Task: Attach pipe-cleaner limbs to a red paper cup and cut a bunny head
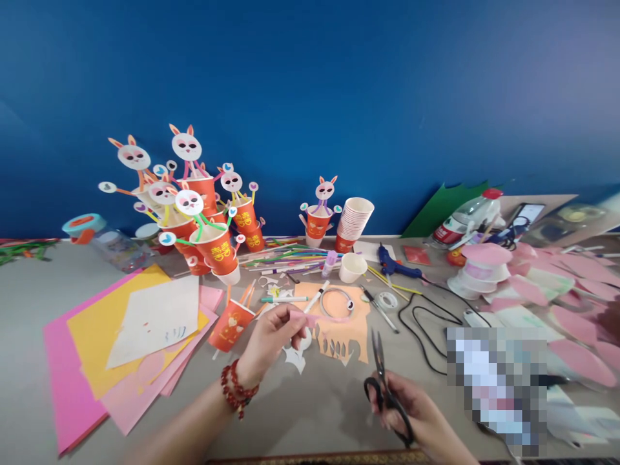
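My left hand (271,339), a red bead bracelet at its wrist, pinches a small piece of pink paper (301,317) between thumb and fingers. In my right hand (409,403) is a pair of black-handled scissors (380,361), its blades pointing away from me and nearly closed. Below and beyond the pink paper lies a cut-up orange sheet (356,323), with a clear ring (323,301) on top. White paper cut-outs (294,360) are partly hidden behind my left hand. To its left an orange-red paper cup (231,325) leans over, with strips sticking out.
Rabbit-faced cup figures (213,248) stand at the back left, one more (318,226) by a cup stack (355,219). A blue glue gun (397,265) trails a black cable. Coloured sheets (87,349) lie left; pink paper pieces (576,323) and a bottle (465,216) are right.
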Demonstrator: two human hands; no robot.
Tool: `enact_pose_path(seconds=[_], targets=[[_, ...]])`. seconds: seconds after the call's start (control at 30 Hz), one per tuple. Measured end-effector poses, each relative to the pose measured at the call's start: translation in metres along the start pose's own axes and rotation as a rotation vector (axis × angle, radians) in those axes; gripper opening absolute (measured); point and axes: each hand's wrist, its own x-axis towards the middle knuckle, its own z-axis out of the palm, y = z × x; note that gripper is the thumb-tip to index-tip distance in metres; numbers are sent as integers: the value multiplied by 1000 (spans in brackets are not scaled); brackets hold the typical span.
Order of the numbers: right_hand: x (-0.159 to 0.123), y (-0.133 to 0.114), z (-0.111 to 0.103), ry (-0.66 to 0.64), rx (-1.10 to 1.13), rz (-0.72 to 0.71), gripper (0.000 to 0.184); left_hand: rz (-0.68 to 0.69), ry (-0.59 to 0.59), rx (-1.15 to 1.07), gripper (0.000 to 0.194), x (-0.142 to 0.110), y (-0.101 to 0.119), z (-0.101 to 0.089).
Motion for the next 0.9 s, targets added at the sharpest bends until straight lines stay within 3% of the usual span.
enact_pose_path(seconds=[0.1,0.3,0.53,0.9], targets=[[9,-5,3,12,-115,-55,48,25,13,8,27,-1,5,1],[14,-16,6,36,-370,-20,35,68,-31,70,27,-4,11,4],[26,-24,13,-1,-273,-34,36,0,-145,2,29,-7,10,11],[37,-24,34,-9,-128,-133,55,31,-125,36,33,-9,7,26]])
